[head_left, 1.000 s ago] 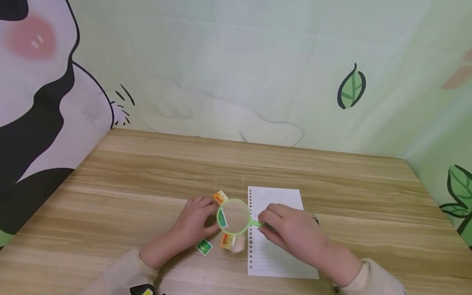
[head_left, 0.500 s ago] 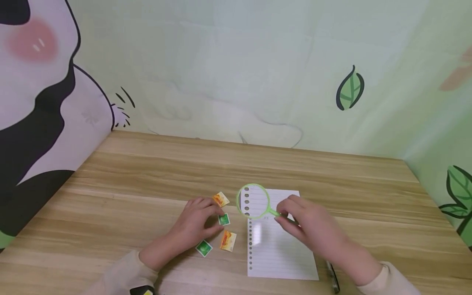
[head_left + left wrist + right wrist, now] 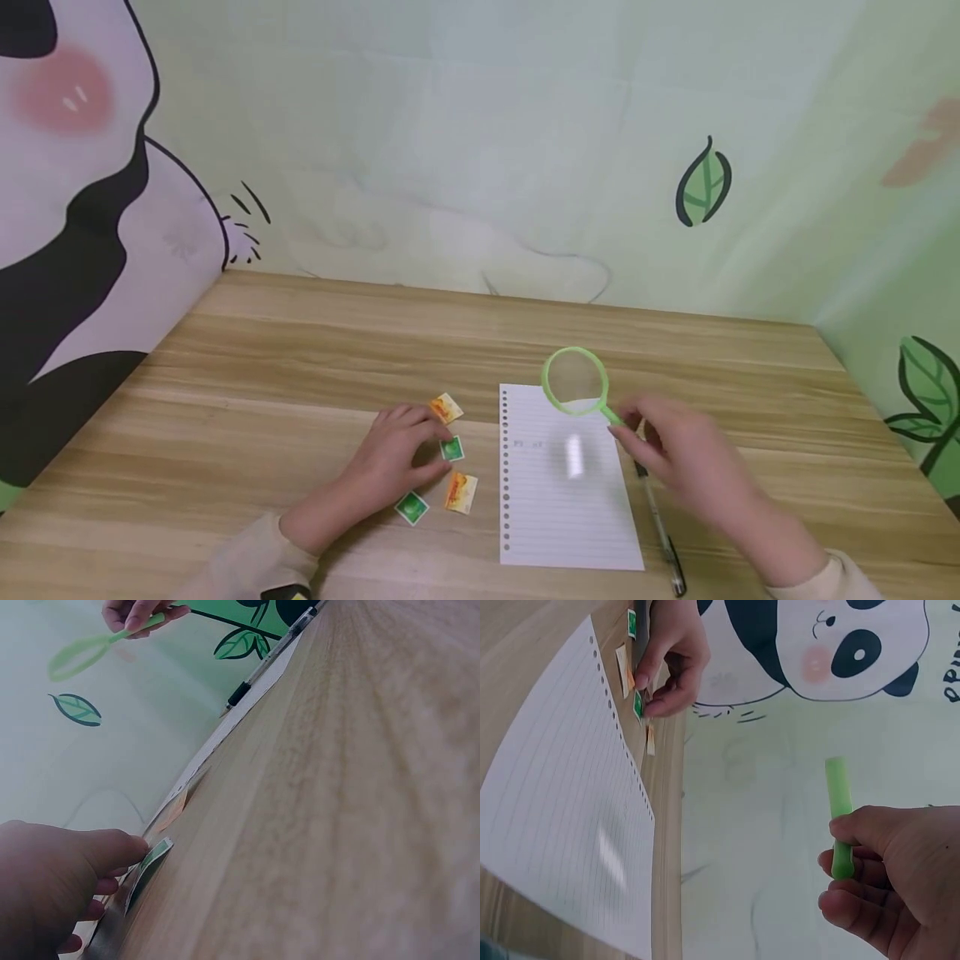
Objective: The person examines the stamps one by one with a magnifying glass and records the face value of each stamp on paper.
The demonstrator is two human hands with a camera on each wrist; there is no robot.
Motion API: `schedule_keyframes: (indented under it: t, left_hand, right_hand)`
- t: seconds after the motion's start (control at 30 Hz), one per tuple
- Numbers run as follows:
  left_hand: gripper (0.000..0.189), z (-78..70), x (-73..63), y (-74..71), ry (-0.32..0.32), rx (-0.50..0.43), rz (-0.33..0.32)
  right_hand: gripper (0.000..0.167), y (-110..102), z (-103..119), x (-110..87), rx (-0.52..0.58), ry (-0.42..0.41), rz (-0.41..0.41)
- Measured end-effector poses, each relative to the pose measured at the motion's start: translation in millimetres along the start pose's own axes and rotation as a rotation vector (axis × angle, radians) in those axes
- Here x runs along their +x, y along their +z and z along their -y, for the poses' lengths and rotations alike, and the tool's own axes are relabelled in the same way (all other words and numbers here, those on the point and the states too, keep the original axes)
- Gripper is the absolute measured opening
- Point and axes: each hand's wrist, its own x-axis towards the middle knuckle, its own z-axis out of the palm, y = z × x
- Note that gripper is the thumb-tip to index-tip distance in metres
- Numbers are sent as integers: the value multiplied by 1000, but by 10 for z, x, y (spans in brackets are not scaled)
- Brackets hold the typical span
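My right hand [image 3: 678,437] pinches the handle of a green magnifying glass [image 3: 606,392] between thumb and fingers. The round lens is raised over the far right part of a lined, hole-punched sheet of paper [image 3: 570,517]. On the tabletop, my left hand [image 3: 382,454] rests with its fingers bent loosely around a small green stamp [image 3: 452,448]; thumb and index finger touch its edges. A second green stamp [image 3: 412,507] lies nearer me, below that hand. Two orange stamps, a far one [image 3: 447,408] and a near one [image 3: 461,492], lie on either side of the touched stamp.
Just right of the paper lies a black-and-clear pen [image 3: 660,529], partly under the right forearm. The wooden table [image 3: 300,333] ends at a pale backdrop [image 3: 450,167] with a panda and leaves printed on it.
My right hand has carried the magnifying glass right and away from me, off the stamps and over the paper. The pen has come into fuller view. My left hand has stayed in place.
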Motion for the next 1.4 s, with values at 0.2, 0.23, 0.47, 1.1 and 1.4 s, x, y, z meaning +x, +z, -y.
schedule_keyframes:
  t: [0.2, 0.23, 0.47, 1.1, 1.4]
  left_hand:
    - [26, 13, -16, 16, -2, -3, -8]
    - [26, 14, -18, 15, -4, -3, -7]
    - [25, 2, -5, -6, -19, -7, 2]
    - [25, 8, -3, 22, -11, 6, 1]
    - [25, 3, -2, 9, -2, 2, -2]
  right_hand:
    - [15, -65, -135, -98, -28, 74, 0]
    - [15, -66, -169, -120, -35, 79, -1]
    - [9, -74, -372, -293, -63, 226, 51]
    - [10, -66, -685, -682, -106, 473, 190]
    - [9, -21, -762, -782, -24, 611, 300]
